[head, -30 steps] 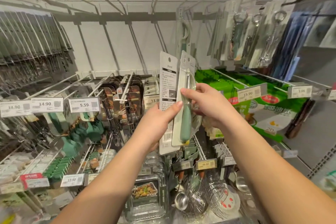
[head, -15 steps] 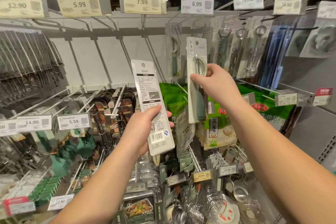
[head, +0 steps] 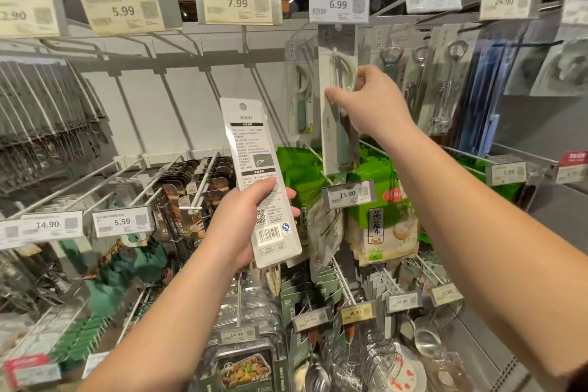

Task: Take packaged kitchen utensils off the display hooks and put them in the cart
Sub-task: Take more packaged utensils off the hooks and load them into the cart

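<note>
Up at the display's top row, a carded peeler package (head: 338, 99) is pinched by the right hand (head: 369, 102), just under the price tag reading 6.99 (head: 339, 4); whether its card is on the hook cannot be told. A second package (head: 259, 175) is gripped at its lower half by the left hand (head: 238, 226), its printed back shown with a barcode, a QR code and a blue "QS" mark. Other tags along the top edge are read as 5.99 (head: 122, 11) and 7.99 (head: 237, 3). Lower down, 15.90 (head: 347, 194) is marked before green bags (head: 378, 200).
</note>
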`<action>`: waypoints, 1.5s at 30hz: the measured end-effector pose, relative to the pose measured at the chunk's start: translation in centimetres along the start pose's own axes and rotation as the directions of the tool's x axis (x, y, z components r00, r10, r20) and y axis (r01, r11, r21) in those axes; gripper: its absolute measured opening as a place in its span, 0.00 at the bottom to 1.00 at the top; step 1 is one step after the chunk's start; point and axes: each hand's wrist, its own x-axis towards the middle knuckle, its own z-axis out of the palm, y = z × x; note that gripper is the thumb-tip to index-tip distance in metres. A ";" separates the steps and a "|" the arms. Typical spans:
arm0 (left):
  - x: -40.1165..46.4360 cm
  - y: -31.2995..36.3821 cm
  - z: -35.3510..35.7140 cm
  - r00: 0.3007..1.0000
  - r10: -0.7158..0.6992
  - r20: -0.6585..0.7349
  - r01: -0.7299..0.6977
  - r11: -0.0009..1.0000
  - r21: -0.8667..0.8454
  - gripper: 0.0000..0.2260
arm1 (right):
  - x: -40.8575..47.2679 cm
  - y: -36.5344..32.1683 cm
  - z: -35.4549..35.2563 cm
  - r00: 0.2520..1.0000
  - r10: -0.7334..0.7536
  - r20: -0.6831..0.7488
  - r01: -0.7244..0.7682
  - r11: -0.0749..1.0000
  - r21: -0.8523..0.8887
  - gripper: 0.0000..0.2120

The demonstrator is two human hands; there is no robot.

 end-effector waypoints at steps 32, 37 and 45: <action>4.7 1.4 0.4 0.999 0.031 -0.023 -0.032 0.998 -0.056 0.10 | 10.3 1.8 9.0 0.993 0.097 0.071 -0.091 0.992 -0.084 0.35; 5.0 1.9 0.4 0.998 0.052 -0.043 -0.054 0.997 -0.056 0.08 | 11.8 2.8 11.4 0.993 0.102 0.056 -0.098 0.993 -0.072 0.35; 5.1 2.5 0.5 0.996 0.071 -0.056 -0.075 0.995 -0.073 0.08 | 14.0 3.1 13.9 0.988 0.149 0.039 -0.147 0.988 -0.042 0.36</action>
